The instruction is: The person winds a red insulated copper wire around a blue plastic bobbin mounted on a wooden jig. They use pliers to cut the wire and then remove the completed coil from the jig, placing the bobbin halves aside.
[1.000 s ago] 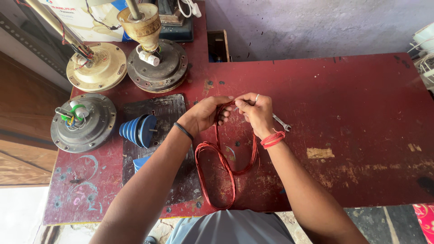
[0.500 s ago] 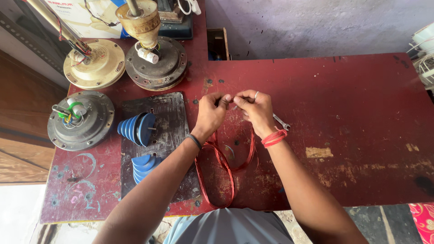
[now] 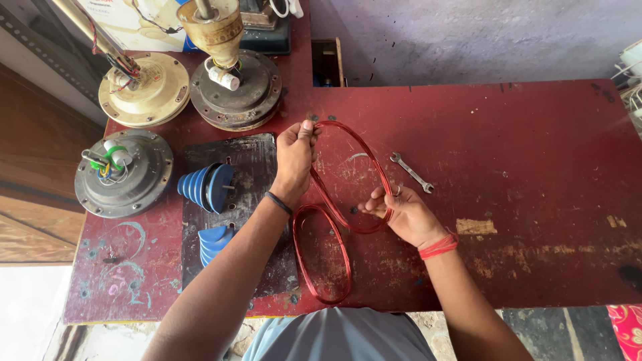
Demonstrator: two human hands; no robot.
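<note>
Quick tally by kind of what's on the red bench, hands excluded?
Round fan motor housings: 3
Blue stepped winding formers: 2
Red copper wire coil, a loop held at top by left hand, at bottom by right hand: 1
Spanner: 1
Dark base plate: 1
Total: 8

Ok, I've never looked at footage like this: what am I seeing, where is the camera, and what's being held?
The one view comes from a camera on a person's head, looking down at their own two bare arms over a worn red table. The left hand pinches the top of a loop of red wire, and the right hand grips its lower edge, so the loop is stretched open between them. A second loop of the wire lies on the table near the person's body. To the left sit three round metal motor housings, blue stepped cone pieces on a dark plate, and to the right a small spanner.
</note>
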